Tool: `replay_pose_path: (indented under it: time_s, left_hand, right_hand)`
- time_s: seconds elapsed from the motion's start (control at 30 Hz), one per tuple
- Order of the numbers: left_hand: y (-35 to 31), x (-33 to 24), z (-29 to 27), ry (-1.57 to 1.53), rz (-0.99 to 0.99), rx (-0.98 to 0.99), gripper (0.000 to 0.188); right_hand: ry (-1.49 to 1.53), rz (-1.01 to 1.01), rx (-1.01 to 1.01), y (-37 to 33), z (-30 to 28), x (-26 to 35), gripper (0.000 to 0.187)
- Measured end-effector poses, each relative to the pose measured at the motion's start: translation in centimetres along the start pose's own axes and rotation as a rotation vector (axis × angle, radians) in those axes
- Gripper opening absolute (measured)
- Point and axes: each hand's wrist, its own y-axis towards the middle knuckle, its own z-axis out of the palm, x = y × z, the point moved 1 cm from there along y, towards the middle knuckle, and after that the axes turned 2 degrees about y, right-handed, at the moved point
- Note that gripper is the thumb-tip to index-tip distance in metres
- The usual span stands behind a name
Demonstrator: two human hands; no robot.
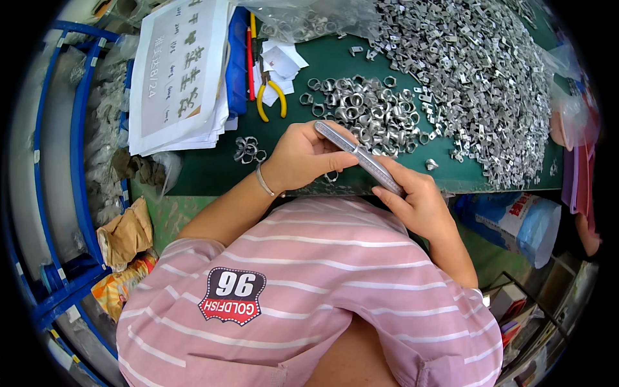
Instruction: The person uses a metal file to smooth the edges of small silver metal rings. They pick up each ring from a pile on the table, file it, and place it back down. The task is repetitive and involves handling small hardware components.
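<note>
A slim grey bar, metallic-looking and rounded at its upper end, slants across the front of the green table. Its exact kind I cannot make out. My left hand grips the upper part, thumb along its near side. Around the lower right end my right hand is closed. Just beyond my hands lies a heap of shiny metal rings. A smaller cluster of rings sits left of my left hand. One more ring shows partly beneath my hands.
A large pile of small metal brackets covers the table's right side. Yellow-handled pliers lie beside a blue tray and stacked papers. Blue shelving stands at left. A blue-white bag is below the table, right.
</note>
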Motion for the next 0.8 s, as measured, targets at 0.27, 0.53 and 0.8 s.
replay_pose_path:
  time_s: [0.27, 0.53, 0.8]
  left_hand:
    - [1.3, -2.6, -4.4, 0.131, 0.224, -0.415, 0.016]
    - [3.1, 0.2, -4.4, 1.247, 0.547, -0.332, 0.012]
    - [1.4, -0.4, -3.6, -0.541, -0.056, -0.101, 0.026]
  right_hand:
    - [0.012, 0.166, -0.161, -1.1, -2.2, -1.8, 0.041]
    - [0.052, 0.084, -0.171, -1.1, -1.5, -1.3, 0.041]
    - [0.129, 0.198, -0.145, -0.9, -1.2, -1.7, 0.041]
